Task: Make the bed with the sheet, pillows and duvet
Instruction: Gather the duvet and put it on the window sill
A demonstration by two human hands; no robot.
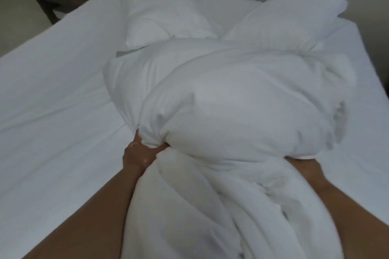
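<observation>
Open sheet (52, 101) extends left of the fingers. Left hand (137, 154) clenches the bunched duvet (242, 111). Right hand (305, 167) fingers are hidden beneath it, so their grip is unclear.

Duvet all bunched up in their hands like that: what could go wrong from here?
1. The duvet is a wadded ball, the left hand gripping a fistful; thrown out like this, it may land twisted.
2. It sits right before the left pillow and the right pillow; a forward fling could knock them crooked.
3. The cluttered nightstand stands close by on the left; a wide swing might sweep things off.
</observation>
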